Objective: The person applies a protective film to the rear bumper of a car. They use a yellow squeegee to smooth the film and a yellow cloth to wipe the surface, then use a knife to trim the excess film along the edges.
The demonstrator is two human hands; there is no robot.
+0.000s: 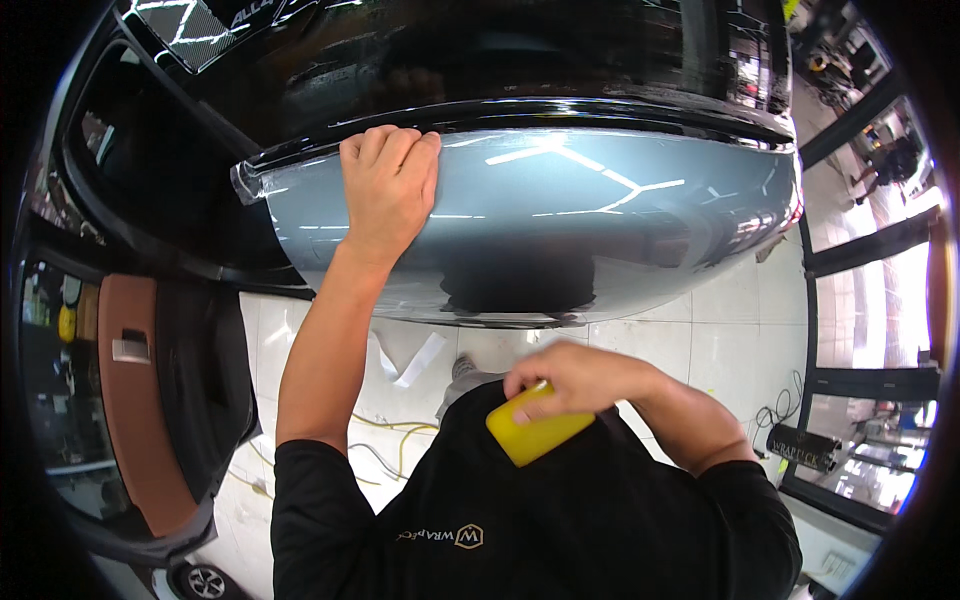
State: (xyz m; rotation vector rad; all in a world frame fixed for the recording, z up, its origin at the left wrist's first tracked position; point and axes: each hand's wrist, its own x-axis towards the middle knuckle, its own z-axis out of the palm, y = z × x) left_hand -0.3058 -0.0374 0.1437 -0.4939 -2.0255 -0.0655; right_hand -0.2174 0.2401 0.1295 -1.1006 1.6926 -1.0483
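Observation:
In the head view my left hand [385, 195] has its fingers curled over the top edge of a glossy blue-grey car panel [660, 220], just below a black trim strip [600, 110]. A crumpled piece of clear film [245, 185] hangs at the panel's left end. Lower, in front of my dark shirt, my right hand [570, 375] grips a yellow squeegee [525, 440], away from the panel.
An open car door [130, 400] with a brown trim is at left. The black body [450, 50] spans the top. White strips [410, 365] and cables [400, 430] lie on the tiled floor [710, 350]. Glass walls and a distant person [885, 165] are at right.

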